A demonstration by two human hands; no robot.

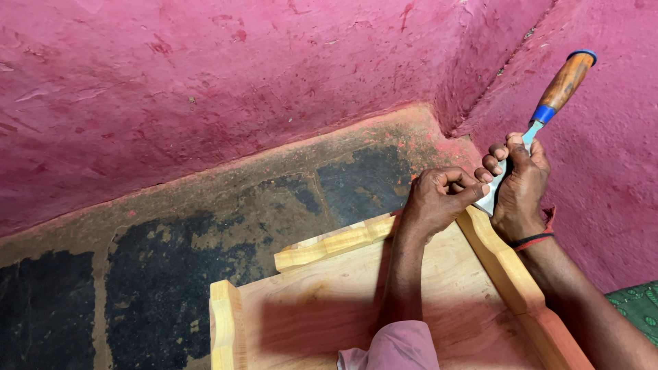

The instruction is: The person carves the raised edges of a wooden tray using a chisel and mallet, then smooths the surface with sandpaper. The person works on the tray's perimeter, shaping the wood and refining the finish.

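Wooden tray [439, 288] with raised moulded rim lies on the dark floor [205, 233] against the pink wall [205, 75]. We note our right hand [521, 188], fingers clamped on the blade of a wood-handled chisel [548, 103], at the tray's far corner. Left hand [435, 199] curls closed beside it, thumb touching the blade.

Single head cam, looks steeply down and forward, close range. Wood frame [384, 301] near at bottom, floor [205, 226] mid, pink wall [240, 68] far, wall corner far right. No second view.
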